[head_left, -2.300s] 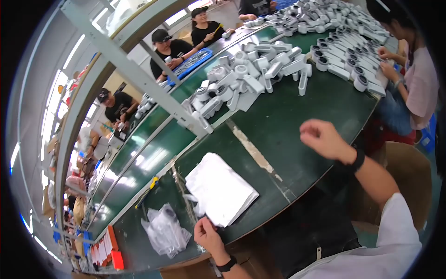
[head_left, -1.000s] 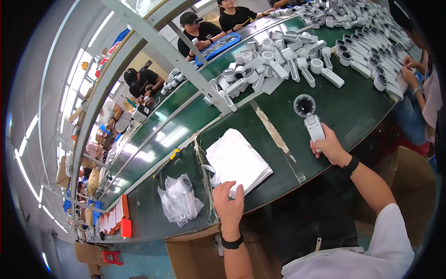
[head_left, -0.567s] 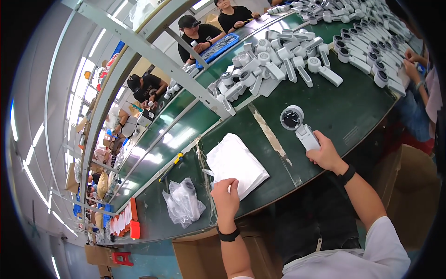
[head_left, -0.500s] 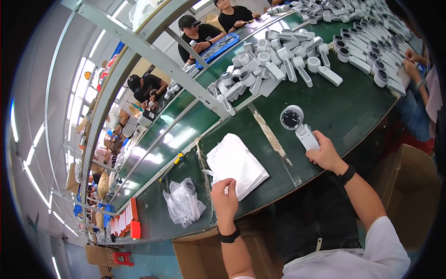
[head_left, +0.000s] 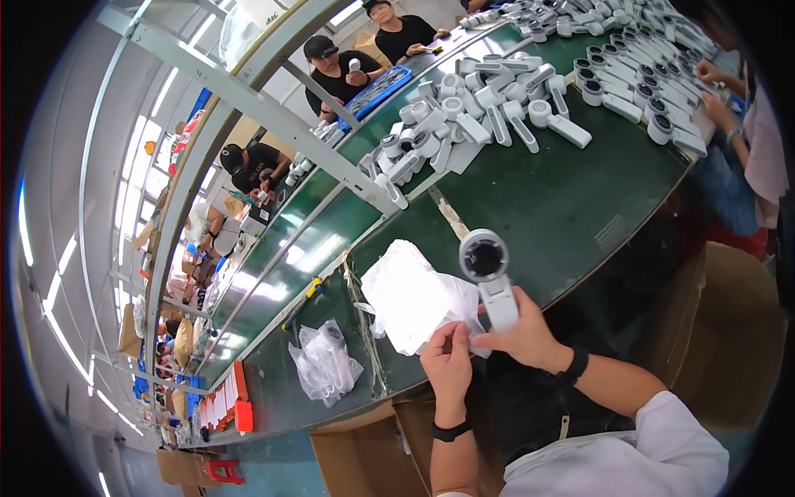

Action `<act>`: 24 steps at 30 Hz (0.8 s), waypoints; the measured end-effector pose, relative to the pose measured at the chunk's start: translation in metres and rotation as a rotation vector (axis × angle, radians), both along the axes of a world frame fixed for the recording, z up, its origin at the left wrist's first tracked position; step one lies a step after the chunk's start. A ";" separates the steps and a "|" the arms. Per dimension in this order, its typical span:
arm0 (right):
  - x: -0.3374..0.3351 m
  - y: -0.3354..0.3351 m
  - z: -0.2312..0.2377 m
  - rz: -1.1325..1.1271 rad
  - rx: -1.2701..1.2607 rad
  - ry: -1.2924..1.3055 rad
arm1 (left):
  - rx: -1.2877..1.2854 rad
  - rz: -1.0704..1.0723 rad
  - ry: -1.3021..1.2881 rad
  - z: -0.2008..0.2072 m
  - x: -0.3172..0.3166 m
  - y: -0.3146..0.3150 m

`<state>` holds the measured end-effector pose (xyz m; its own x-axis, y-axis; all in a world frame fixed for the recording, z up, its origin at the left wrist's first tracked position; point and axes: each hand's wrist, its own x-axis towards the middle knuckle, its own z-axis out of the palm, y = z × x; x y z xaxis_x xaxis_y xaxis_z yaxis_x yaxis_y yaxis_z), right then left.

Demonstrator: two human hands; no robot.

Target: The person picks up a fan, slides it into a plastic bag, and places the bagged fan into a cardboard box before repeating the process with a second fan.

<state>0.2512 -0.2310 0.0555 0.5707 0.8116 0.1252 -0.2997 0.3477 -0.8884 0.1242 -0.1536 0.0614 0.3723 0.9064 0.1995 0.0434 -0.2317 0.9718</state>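
Observation:
My right hand (head_left: 530,338) is wrapped round the handle of a white handheld fan (head_left: 500,303). The fan's round head, with a dark ring, points away from me. Just left of it, my left hand (head_left: 448,363) pinches the near edge of a thin white bag or sheet (head_left: 460,296) on top of a stack of the same (head_left: 399,294). Part of that top piece is raised from the stack, close to the fan's handle. The tips of my left fingers partly hide the pinched edge.
A clear plastic bag (head_left: 325,362) and a yellow-handled tool (head_left: 303,301) lie left of the stack. Many white fans are piled (head_left: 464,112) across the table. Open cardboard boxes (head_left: 358,451) stand below the edge. Co-workers sit beyond, and one person is at the right.
My right hand has brought the fan left and nearer to the stack. My left hand has moved right along the stack's near edge, and the top white piece is now partly lifted.

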 end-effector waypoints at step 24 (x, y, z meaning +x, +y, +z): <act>0.048 0.021 -0.009 -0.358 -0.410 -0.443 | -0.206 0.233 -0.436 0.010 0.010 0.041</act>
